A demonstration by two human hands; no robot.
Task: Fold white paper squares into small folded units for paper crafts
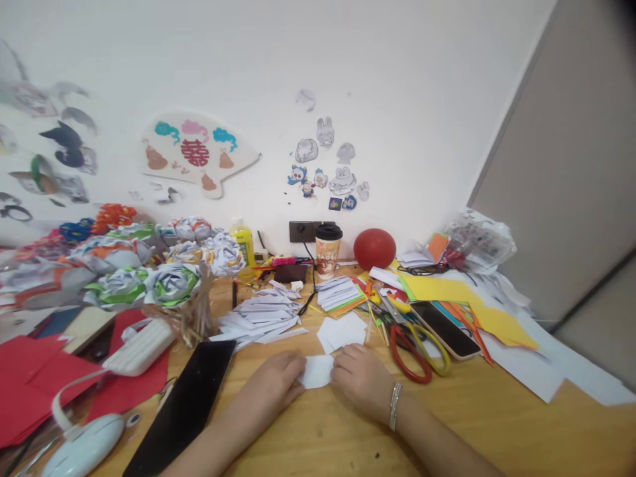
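A small piece of white paper (317, 372) lies between my two hands, low over the wooden table. My left hand (281, 379) grips its left edge with the fingers closed. On the opposite edge, my right hand (362, 379) has its fingers curled over the paper; a beaded bracelet circles that wrist. Just beyond the fingertips rest several white paper pieces (342, 331) with angled corners. Farther back and left is a heap of folded white paper strips (265, 315). Both thumbs are largely hidden.
Scissors with red handles (410, 358) and a phone (446, 329) lie to the right. A black tablet-like slab (186, 404) is at left, near paper flowers (171, 285). Behind stand a lidded cup (328, 255), a red balloon (374, 249) and a yellow bottle (243, 244).
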